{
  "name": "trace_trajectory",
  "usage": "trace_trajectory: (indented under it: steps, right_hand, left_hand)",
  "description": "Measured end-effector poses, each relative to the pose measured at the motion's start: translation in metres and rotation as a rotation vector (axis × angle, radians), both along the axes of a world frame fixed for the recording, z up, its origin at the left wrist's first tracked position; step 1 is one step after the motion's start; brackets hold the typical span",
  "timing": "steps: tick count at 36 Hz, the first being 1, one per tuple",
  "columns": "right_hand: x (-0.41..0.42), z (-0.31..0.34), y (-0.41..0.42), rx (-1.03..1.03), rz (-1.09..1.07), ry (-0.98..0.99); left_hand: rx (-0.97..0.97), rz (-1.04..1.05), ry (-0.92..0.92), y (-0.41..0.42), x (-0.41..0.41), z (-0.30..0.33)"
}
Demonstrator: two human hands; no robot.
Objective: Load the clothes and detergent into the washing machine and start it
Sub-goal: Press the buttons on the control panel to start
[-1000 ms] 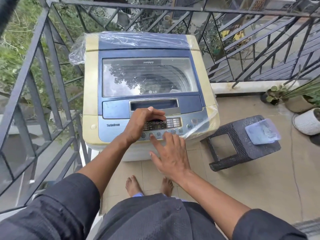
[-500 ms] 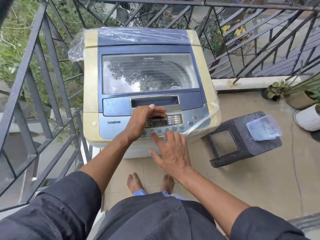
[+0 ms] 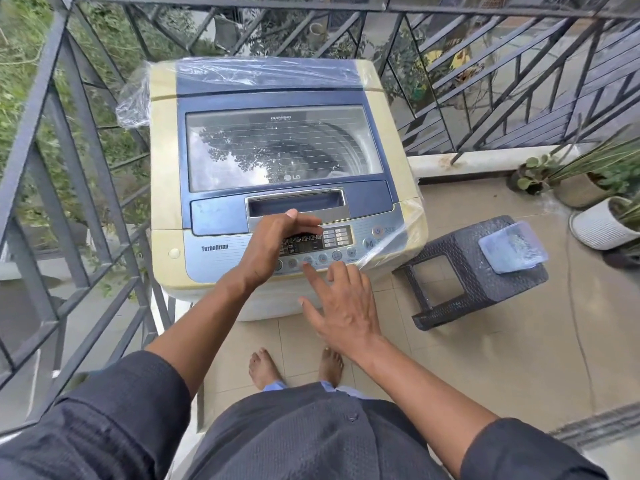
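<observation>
With the washer (image 3: 277, 161) lid closed before us, we shade the panel (image 3: 317, 242) with our cupped, empty left hand (image 3: 273, 244) and press one button squarely with our spread right hand (image 3: 341, 306).

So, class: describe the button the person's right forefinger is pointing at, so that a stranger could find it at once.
Start at the washing machine and drop to its front control panel. Under the dark display runs a row of round buttons. The right hand points its forefinger at the button below the display's middle, unlike its untouched neighbours.
</observation>
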State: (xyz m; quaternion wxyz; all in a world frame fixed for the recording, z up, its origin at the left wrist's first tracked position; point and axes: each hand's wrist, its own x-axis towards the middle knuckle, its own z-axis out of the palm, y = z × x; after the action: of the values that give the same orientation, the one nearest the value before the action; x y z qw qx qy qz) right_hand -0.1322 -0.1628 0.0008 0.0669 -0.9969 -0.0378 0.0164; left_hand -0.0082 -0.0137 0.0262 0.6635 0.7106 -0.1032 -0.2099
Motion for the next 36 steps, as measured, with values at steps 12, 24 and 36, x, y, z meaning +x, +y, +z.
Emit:
trace_trajectory:
  steps: [12, 24, 36]
  right_hand:
    - [-0.001, 0.007, -0.033, 0.026, -0.177, 0.030]
    - [0.008, 0.006, -0.070, 0.070, -0.323, 0.171]
    - [-0.001, 0.001, -0.078, 0.016, -0.350, 0.144]
  left_hand:
    - [-0.102, -0.012, 0.071, -0.026, 0.008, 0.007]
    - [-0.080, -0.088, 0.119, -0.048, 0.018, 0.011]
    - [-0.058, -0.138, 0.118, -0.062, 0.019, 0.016]
